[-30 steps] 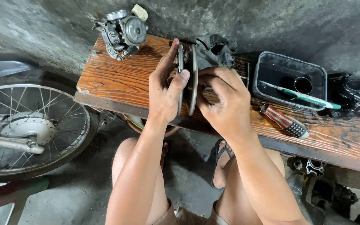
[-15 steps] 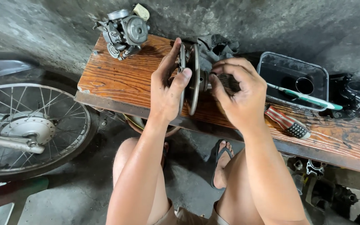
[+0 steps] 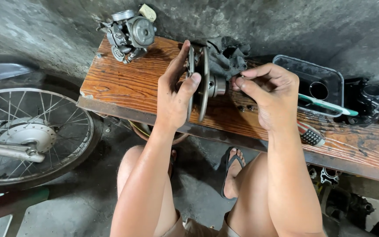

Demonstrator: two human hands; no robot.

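While both hands work over the wooden bench (image 3: pixel 123 83):
Left hand (image 3: pixel 174 98): clamped around pulley discs (image 3: pixel 198 83), thumb across rim.
Right hand (image 3: pixel 270 90): fingertips pinching at hub (image 3: pixel 218 85).
Pulley: upright, grey, grimy metal.

One head-worn camera looks steeply down from close above the person's knees, facing forward over the wooden counter (image 3: pixel 123 83) toward the concrete wall (image 3: pixel 286 22); floor fills the lower frame.
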